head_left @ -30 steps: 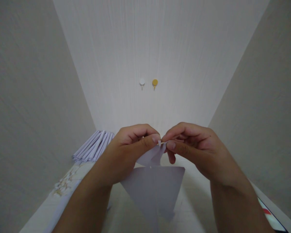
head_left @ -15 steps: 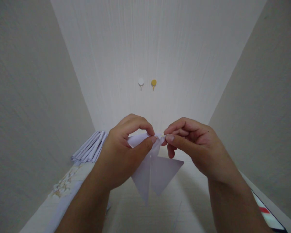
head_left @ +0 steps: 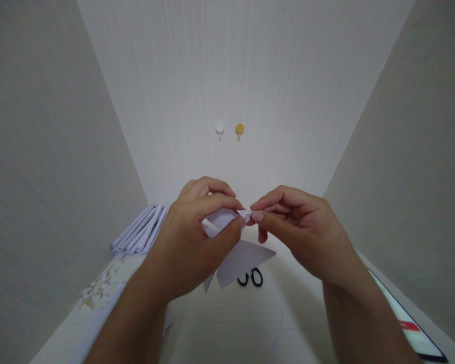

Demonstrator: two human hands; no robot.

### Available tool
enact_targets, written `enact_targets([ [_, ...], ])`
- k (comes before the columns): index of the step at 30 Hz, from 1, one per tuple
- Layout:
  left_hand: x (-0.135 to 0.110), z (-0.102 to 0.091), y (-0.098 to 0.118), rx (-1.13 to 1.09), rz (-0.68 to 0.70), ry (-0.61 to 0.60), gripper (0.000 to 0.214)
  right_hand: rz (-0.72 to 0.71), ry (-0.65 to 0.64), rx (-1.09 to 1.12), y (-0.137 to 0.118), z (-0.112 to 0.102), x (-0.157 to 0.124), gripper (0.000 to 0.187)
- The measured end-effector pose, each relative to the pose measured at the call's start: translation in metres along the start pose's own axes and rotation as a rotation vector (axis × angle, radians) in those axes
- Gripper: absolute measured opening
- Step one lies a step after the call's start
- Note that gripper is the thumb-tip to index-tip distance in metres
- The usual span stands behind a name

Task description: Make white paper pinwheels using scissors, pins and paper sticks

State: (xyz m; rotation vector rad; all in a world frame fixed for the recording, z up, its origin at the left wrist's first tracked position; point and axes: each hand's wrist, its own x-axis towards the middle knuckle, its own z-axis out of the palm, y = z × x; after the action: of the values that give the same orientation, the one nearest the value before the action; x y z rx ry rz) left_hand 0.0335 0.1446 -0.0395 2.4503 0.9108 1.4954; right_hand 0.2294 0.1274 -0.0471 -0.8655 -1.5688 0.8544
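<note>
A: What closes the space in?
B: A white wood-grain back wall [head_left: 246, 60], between a grey textured left wall [head_left: 41, 151] and a grey textured right wall [head_left: 420, 151].
A: Anything on it?
B: 2 small hooks side by side: a round white hook [head_left: 219, 127] and a round yellow hook [head_left: 239, 129].
A: Below?
B: A pale wood-grain bench [head_left: 227, 323], with a flower-printed covering [head_left: 98, 288] at its left edge. Soft light, brightest on the back wall.

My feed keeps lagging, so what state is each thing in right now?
Paper: folded, held above the table.
Left hand: pinching the paper.
Right hand: pinching the paper's tip.
Scissors: flat on the table, blades hidden behind the paper.
Paper stack: folded, lying by the left wall.
Phone: flat, screen lit.
White hook and yellow hook: on the wall, bare.
</note>
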Motion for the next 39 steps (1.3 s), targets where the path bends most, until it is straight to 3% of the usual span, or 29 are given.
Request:
enact_targets([
  [12,0.0014,0.0009,0.0001,0.073,0.006,-0.012,0.008,-0.047,0.021,-0.208,-0.0018,0.0019,-0.0022,0.001],
  [39,0.0012,0.0003,-0.0032,0.17,0.04,-0.044,0.015,-0.091,-0.006,-0.201,0.0024,0.0091,-0.0042,0.013],
])
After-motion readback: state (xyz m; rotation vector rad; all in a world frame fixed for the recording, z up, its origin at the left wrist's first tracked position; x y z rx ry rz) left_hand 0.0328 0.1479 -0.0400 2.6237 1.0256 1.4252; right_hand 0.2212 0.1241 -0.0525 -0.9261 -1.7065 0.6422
